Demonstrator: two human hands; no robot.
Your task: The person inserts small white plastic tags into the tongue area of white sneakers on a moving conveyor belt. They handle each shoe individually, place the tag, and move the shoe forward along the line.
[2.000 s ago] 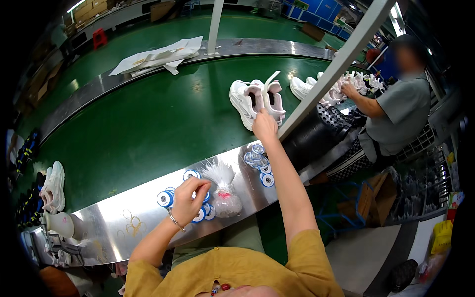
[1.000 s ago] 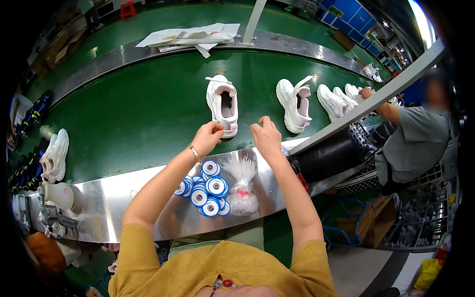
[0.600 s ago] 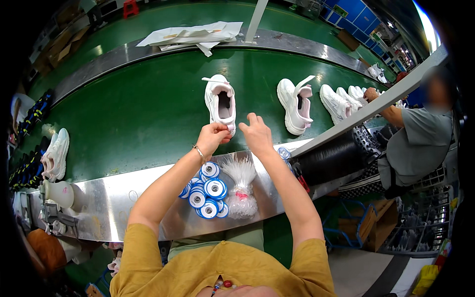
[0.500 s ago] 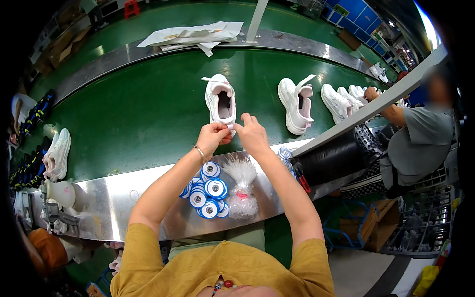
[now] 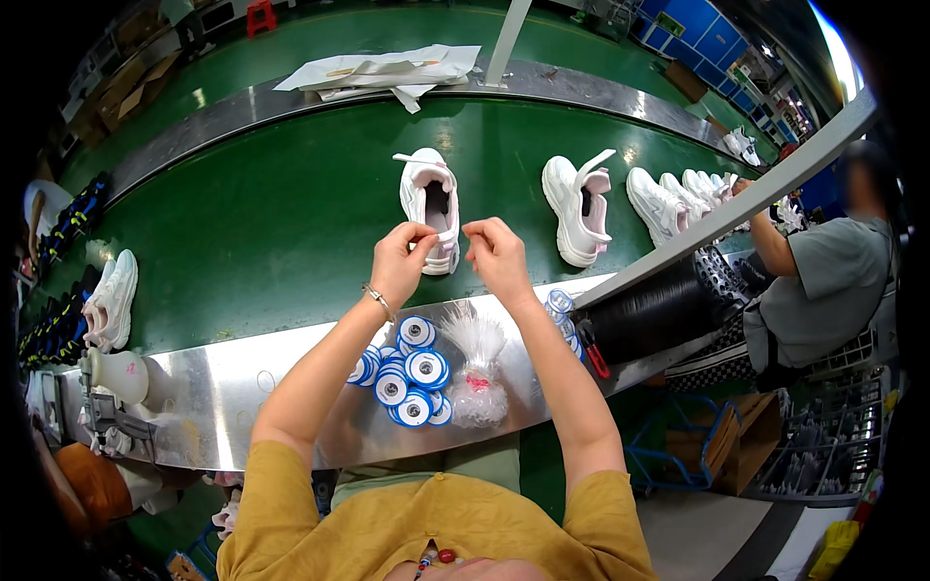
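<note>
A small red plastic stool (image 5: 260, 16) stands on the glossy green floor (image 5: 368, 27) in the background, with brown cardboard boxes (image 5: 143, 89) at far left. Blue panelled units (image 5: 699, 35) rise at upper right, near a glowing white strip light (image 5: 835, 48).

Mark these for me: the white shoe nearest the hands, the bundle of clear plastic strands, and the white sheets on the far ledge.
White shoe (image 5: 437, 205): head view, inside its opening.
Clear bundle (image 5: 477, 367): head view, on its narrowed neck.
White sheets (image 5: 387, 68): head view, middle of the pile.
</note>
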